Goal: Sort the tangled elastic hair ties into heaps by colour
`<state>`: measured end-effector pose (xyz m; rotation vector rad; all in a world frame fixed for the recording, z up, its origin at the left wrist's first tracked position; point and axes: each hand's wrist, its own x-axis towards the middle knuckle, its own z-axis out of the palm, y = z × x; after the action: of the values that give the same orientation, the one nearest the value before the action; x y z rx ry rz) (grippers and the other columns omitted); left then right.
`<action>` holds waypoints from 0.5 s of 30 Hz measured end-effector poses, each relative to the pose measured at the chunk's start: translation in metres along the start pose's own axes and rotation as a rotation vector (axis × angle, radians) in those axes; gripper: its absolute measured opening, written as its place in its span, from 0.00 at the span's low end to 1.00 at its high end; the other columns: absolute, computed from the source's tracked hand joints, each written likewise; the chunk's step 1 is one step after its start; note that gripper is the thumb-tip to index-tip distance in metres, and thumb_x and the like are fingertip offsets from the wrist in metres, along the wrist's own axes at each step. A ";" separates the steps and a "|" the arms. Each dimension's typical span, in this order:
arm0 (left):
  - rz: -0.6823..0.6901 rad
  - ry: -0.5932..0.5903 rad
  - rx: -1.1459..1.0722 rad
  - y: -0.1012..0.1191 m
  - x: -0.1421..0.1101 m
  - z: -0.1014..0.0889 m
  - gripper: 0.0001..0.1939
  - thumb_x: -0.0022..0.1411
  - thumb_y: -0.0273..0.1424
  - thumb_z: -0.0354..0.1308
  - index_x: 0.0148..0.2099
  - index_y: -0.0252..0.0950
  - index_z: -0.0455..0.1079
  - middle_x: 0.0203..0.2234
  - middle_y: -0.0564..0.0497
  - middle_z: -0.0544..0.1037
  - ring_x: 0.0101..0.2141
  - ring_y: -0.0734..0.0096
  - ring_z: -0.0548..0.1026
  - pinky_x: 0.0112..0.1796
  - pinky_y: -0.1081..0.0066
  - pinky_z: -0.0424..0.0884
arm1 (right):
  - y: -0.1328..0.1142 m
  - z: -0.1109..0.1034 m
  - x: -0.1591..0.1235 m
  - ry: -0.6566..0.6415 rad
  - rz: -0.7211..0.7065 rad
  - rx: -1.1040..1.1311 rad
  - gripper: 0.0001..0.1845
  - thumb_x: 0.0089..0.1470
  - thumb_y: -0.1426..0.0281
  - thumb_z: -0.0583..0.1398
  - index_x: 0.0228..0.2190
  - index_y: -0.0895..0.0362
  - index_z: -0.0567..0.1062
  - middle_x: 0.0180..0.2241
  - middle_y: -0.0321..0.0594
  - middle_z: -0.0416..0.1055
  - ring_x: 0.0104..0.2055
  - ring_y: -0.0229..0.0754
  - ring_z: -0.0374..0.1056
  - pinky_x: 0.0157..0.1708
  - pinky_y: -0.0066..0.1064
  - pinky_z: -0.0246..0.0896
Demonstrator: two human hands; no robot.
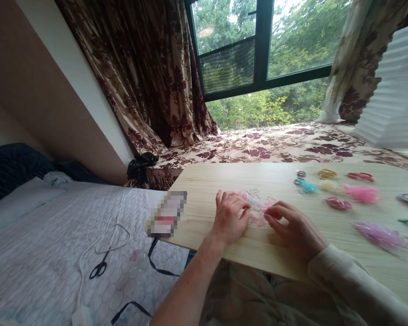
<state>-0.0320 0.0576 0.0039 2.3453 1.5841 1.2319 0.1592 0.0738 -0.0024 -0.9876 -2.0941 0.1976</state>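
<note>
A loose heap of thin elastic bands [256, 203], mostly pink with pale blue, lies on the wooden table [207, 176] between my hands. My left hand [230, 216] rests at the heap's left side, its thumb and forefinger drawn together; whatever is between them is hidden. From the right, my right hand [294, 226] reaches in with thumb and forefinger pinched at the heap's edge, where pink strands show at the tips. Sorted by colour further right are a bright pink bunch [363, 193], a lilac bunch [381, 235] and a turquoise bunch [308, 186].
Red hair ties [360, 176], yellow ties [327, 174] and dark pink ties [339, 203] lie at the right. A blurred phone-like object [167, 215] sits on the left table corner. Scissors [99, 269] and a white cable [88, 253] lie on the bed [37, 262].
</note>
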 end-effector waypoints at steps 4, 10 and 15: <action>-0.044 0.016 0.042 -0.001 0.000 -0.001 0.07 0.58 0.23 0.58 0.33 0.42 0.73 0.34 0.53 0.78 0.46 0.63 0.71 0.60 0.48 0.52 | -0.002 -0.001 0.000 -0.003 0.005 0.004 0.10 0.56 0.68 0.55 0.26 0.54 0.74 0.27 0.39 0.73 0.29 0.39 0.69 0.29 0.31 0.64; -0.058 0.037 0.114 -0.005 -0.002 0.001 0.06 0.59 0.26 0.57 0.35 0.41 0.75 0.34 0.51 0.76 0.45 0.61 0.70 0.58 0.48 0.55 | -0.002 -0.001 -0.001 0.002 0.020 0.003 0.11 0.57 0.67 0.55 0.26 0.54 0.74 0.27 0.40 0.73 0.29 0.40 0.69 0.30 0.31 0.64; -0.042 0.063 0.120 -0.006 -0.001 0.002 0.07 0.59 0.26 0.58 0.37 0.41 0.76 0.36 0.50 0.75 0.45 0.61 0.70 0.57 0.50 0.57 | -0.002 -0.001 -0.001 -0.013 0.031 0.011 0.11 0.57 0.67 0.55 0.26 0.54 0.74 0.28 0.40 0.73 0.30 0.39 0.69 0.32 0.31 0.64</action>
<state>-0.0353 0.0600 -0.0008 2.3510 1.7641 1.2471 0.1588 0.0715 -0.0008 -1.0154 -2.0879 0.2321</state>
